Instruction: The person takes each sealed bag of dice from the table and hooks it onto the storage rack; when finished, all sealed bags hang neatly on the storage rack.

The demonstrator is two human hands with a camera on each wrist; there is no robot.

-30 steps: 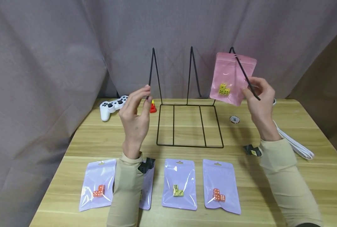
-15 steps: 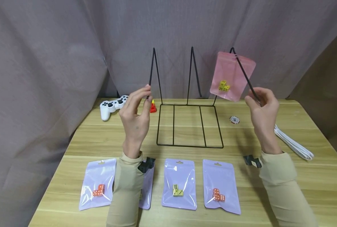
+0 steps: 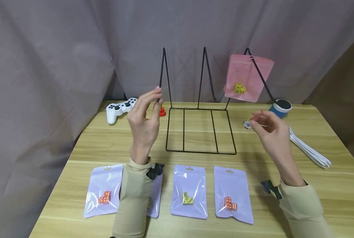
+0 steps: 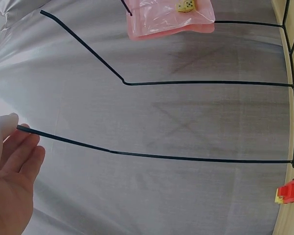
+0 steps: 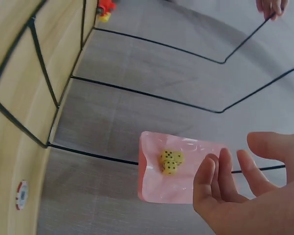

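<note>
Right hand (image 3: 269,129) now off pink pouch (image 3: 248,77) of yellow dice (image 3: 240,88).

No legible txt or labels

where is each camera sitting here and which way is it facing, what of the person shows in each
Head: worn on the head, looking forward and down at the table; both hands and sleeved forearms show.
Left wrist: on the left wrist, facing the curtain and wire rack; left hand touches a prong tip.
Right wrist: on the right wrist, facing the rack; right hand is open near the pink bag.
All three views share the pink bag and rack.
</note>
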